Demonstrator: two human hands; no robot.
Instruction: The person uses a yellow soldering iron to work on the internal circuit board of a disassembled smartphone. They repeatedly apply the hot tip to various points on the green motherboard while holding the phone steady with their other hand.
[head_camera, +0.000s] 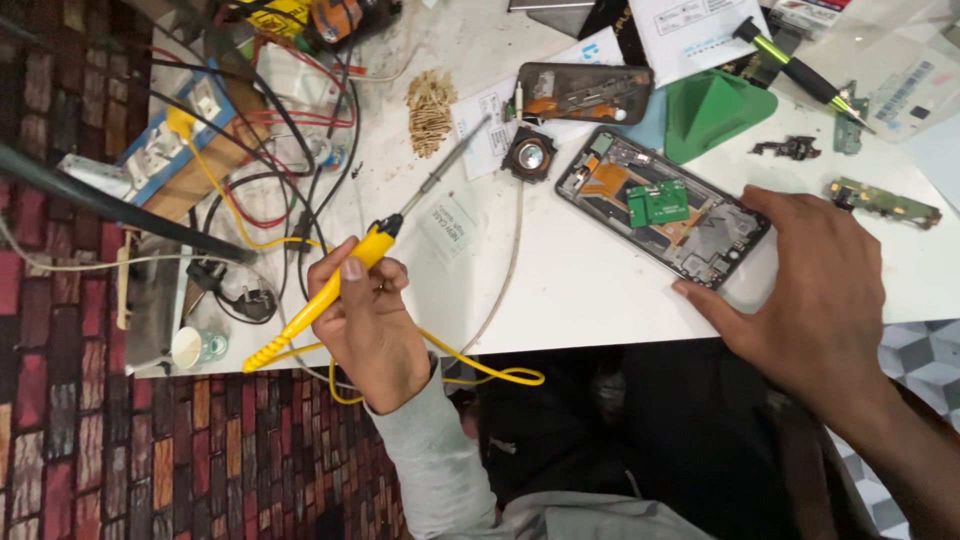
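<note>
Here, left hand (372, 318) in closed grip around yellow soldering iron (340, 278); right hand (815, 290) open, seemingly steadying opened phone (662, 205).

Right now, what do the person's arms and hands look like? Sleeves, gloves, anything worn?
Both hands are bare, no gloves. The left hand comes out of a light grey long sleeve that reaches the wrist, with soft folds along the forearm. The right hand shows no sleeve on the visible forearm. I cannot make out any watch or wristband.

Cluttered white worktable (600, 300) over red-brown brick-pattern floor (150, 450), grey cube-pattern tiles (920, 350) at right.
</note>
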